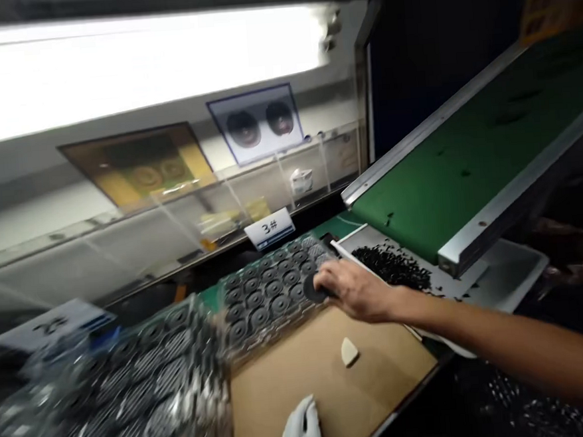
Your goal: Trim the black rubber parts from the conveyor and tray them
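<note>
My right hand (354,291) is bare and closed on a round black disc (315,289), pinched between thumb and fingers. The disc is over the right front edge of a clear plastic tray (257,341) filled with rows of round black parts (274,287). My left hand (302,431), in a white glove, rests low over the brown board (264,393). Its fingers point forward with a narrow gap between them, and nothing shows in them. A small cream-coloured wedge (349,351) lies on the board between my hands.
Stacked clear trays of black parts (153,388) stand on the left, blurred. On the right, a white tray (357,257) holds many small black pieces (394,264) below the end of a green conveyor belt (448,174). A "3#" sign (269,228) stands behind the tray.
</note>
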A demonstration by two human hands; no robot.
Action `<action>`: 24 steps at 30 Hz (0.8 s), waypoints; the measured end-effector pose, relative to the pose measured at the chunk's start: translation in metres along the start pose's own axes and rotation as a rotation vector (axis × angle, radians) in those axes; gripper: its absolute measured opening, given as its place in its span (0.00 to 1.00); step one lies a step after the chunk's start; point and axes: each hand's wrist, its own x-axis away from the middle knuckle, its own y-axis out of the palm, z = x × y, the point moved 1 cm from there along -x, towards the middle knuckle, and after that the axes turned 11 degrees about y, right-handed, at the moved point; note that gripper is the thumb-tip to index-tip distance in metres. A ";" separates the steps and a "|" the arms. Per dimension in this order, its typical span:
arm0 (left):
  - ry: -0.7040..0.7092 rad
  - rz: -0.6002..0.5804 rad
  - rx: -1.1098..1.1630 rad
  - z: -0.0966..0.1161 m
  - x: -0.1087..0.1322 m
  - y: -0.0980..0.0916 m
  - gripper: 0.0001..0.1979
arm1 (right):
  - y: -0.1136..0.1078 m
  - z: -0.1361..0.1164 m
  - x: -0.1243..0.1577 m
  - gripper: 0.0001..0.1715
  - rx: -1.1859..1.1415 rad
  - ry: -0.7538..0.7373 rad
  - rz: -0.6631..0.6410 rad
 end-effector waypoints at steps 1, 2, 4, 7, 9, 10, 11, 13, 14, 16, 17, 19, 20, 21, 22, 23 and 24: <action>-0.032 -0.005 -0.009 -0.010 0.010 -0.003 0.14 | 0.039 -0.013 0.017 0.18 -0.040 0.006 -0.087; -0.055 -0.005 -0.010 -0.018 0.017 -0.005 0.15 | 0.075 -0.024 0.034 0.18 -0.076 0.027 -0.161; -0.083 0.015 0.006 -0.032 0.028 -0.006 0.19 | 0.132 -0.038 0.065 0.20 -0.139 0.089 -0.265; -0.103 0.063 0.046 -0.040 0.042 -0.008 0.26 | 0.177 -0.045 0.096 0.20 -0.238 0.205 -0.315; -0.116 0.076 0.067 -0.038 0.057 -0.011 0.26 | 0.183 -0.048 0.109 0.21 -0.329 0.270 -0.315; -0.122 0.071 0.075 -0.034 0.066 -0.012 0.24 | 0.181 -0.050 0.116 0.22 -0.382 0.300 -0.313; -0.127 0.060 0.087 -0.029 0.075 -0.013 0.22 | 0.177 -0.052 0.122 0.23 -0.438 0.329 -0.317; -0.091 0.026 0.109 -0.013 0.090 -0.014 0.20 | 0.169 -0.057 0.137 0.25 -0.530 0.381 -0.344; -0.034 0.004 0.112 -0.004 0.095 -0.014 0.20 | 0.166 -0.060 0.144 0.26 -0.583 0.406 -0.373; 0.140 -0.034 0.093 0.014 0.099 -0.013 0.23 | 0.161 -0.068 0.158 0.29 -0.778 0.477 -0.462; 0.231 -0.054 0.079 0.021 0.099 -0.012 0.24 | 0.161 -0.071 0.164 0.30 -0.898 0.527 -0.505; 0.333 -0.090 0.079 0.031 0.098 -0.010 0.24 | 0.160 -0.078 0.173 0.34 -1.080 0.635 -0.565; 0.333 -0.098 0.105 0.033 0.097 -0.010 0.23 | 0.160 -0.080 0.175 0.35 -1.109 0.680 -0.579; 0.288 -0.098 0.156 0.034 0.096 -0.010 0.21 | 0.160 -0.080 0.176 0.35 -1.088 0.707 -0.587; 0.208 -0.092 0.218 0.035 0.095 -0.011 0.19 | 0.158 -0.078 0.174 0.34 -1.049 0.723 -0.597; 0.111 -0.075 0.276 0.036 0.095 -0.012 0.17 | 0.157 -0.074 0.171 0.33 -1.008 0.729 -0.607; 0.006 -0.054 0.324 0.038 0.094 -0.014 0.17 | 0.155 -0.068 0.166 0.32 -0.963 0.729 -0.607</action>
